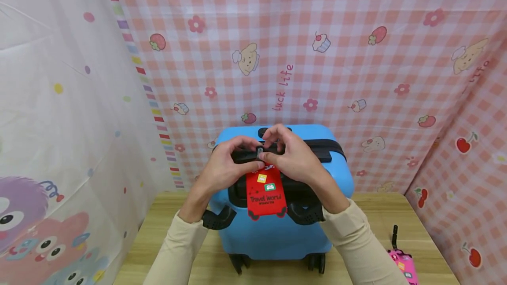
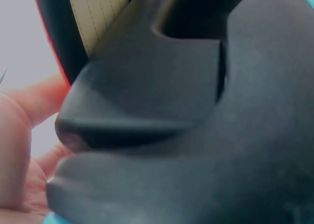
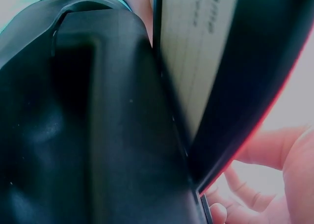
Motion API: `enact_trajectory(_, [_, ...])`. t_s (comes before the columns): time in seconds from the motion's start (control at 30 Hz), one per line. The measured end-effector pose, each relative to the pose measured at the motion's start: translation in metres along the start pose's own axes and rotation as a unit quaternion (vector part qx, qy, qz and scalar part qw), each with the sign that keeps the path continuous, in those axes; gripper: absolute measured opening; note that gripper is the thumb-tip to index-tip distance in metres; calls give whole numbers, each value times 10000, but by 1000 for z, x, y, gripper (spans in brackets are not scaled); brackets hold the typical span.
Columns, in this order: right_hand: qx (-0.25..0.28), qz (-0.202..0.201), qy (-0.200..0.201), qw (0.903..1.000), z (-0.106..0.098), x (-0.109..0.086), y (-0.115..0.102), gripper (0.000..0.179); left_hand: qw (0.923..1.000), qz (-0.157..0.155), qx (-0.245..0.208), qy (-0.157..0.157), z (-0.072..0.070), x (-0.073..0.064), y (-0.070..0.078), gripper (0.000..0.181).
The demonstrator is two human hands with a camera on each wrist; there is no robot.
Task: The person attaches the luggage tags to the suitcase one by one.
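Blue suitcase upright on wooden table, black handle across top. Red luggage tag hangs from handle, down suitcase front, directly below fingertips. Left hand: fingers curled, pinching tag strap at handle. Right hand: fingers curled, pinching same strap from other side. Hands touching over handle. Pink tag on table, well apart, right.
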State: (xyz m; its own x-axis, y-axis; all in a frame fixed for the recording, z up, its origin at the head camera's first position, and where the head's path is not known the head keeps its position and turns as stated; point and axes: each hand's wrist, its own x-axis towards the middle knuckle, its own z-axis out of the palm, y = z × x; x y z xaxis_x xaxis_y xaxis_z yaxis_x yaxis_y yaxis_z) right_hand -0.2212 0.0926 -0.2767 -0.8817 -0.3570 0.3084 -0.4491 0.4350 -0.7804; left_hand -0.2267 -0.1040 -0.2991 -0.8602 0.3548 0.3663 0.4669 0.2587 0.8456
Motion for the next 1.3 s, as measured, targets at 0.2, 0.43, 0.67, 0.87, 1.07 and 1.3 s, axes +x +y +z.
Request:
enact_trajectory(0.2, [3,-38,-27,10000,-1,1,0,27,10000,11,-27,-22,0,0,0,33])
enact_trajectory(0.43, [20,13,-33,10000,-1,1,-1,26,10000,36,-40,-51,-1,-1,0,32])
enact_trajectory(0.67, [-60,45,22,10000,0,1,-1,23,10000,57,-22,-8,0,-1,-1,28])
enact_trajectory(0.87, [-37,140,106,9998,1,0,0,20,10000,32,37,69,-1,-1,-1,27])
enact_trajectory(1.07, [-35,213,277,9994,2,-1,2,15,9999,-42,-133,99,0,-1,-2,27])
enact_trajectory(1.3, [-38,50,286,9996,2,-2,4,14,9997,18,-190,118,0,-1,-3,25])
